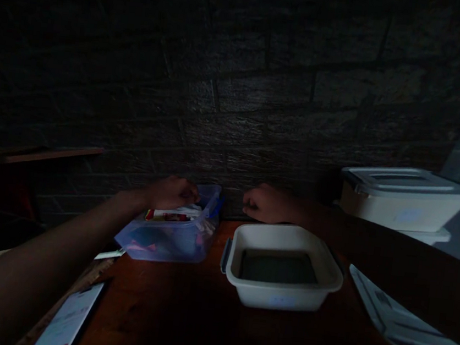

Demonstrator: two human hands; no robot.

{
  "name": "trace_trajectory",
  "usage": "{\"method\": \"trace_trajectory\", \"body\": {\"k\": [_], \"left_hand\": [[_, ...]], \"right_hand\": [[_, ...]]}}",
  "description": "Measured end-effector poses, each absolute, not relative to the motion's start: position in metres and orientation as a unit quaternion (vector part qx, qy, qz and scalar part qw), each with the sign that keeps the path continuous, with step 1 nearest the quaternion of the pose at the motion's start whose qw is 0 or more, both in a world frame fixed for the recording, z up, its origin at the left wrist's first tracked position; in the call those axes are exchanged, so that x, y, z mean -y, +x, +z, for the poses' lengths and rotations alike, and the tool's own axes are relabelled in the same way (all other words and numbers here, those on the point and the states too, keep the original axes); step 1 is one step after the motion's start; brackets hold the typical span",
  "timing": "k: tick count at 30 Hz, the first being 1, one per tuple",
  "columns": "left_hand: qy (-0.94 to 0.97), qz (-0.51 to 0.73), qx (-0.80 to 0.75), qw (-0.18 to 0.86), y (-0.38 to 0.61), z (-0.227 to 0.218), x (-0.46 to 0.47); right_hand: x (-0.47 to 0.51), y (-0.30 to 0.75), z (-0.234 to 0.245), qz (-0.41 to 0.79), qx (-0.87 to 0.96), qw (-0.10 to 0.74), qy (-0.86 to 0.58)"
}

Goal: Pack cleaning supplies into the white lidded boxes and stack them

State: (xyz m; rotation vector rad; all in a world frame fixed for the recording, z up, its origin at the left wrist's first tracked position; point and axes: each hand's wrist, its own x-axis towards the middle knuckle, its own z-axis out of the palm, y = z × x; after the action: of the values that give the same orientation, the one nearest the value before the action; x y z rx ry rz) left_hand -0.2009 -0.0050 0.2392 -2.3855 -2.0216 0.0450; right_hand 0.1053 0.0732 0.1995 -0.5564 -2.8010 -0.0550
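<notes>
My left hand (174, 193) is held over a translucent plastic bin (163, 245), its fingers curled closed. Inside that bin lie a red, yellow and white packet (170, 216) and other items I cannot make out. My right hand (266, 202) is closed too, raised just behind a white rectangular container (282, 295). The two hands face each other, apart, at about the same height. The light is too dim to tell what, if anything, either hand holds. The white container has its lid off, and a dark flat area shows at its bottom.
A phone (70, 315) with a lit screen lies at the wooden table's (164, 309) left edge. Under my right forearm rests a loose lid (408, 320). Lidded white containers (409, 207) are stacked at the right. A dark block wall (238, 96) stands close behind.
</notes>
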Motion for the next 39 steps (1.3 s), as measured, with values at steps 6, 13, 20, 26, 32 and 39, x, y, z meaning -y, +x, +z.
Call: {"method": "trace_trajectory", "body": {"k": [6, 13, 20, 26, 32, 39], "left_hand": [[-0.728, 0.014, 0.685, -0.011, -0.223, 0.237, 0.007], [-0.682, 0.028, 0.730, 0.016, -0.247, 0.248, 0.028], [-0.659, 0.033, 0.751, 0.019, -0.271, 0.233, 0.036], [-0.641, 0.053, 0.766, 0.008, -0.293, 0.216, 0.033], [-0.632, 0.064, 0.772, -0.007, -0.307, 0.205, 0.027], [-0.646, 0.046, 0.761, -0.023, -0.305, 0.199, 0.019]], "right_hand": [[-0.073, 0.078, 0.195, 0.016, 0.975, 0.150, -0.161], [-0.069, 0.033, 0.192, 0.037, 0.968, 0.213, -0.127], [-0.066, -0.024, 0.190, 0.057, 0.963, 0.236, -0.113], [-0.072, -0.059, 0.175, 0.060, 0.968, 0.217, -0.112], [-0.085, -0.072, 0.172, 0.059, 0.970, 0.194, -0.131], [-0.096, -0.090, 0.173, 0.054, 0.975, 0.149, -0.157]]}}
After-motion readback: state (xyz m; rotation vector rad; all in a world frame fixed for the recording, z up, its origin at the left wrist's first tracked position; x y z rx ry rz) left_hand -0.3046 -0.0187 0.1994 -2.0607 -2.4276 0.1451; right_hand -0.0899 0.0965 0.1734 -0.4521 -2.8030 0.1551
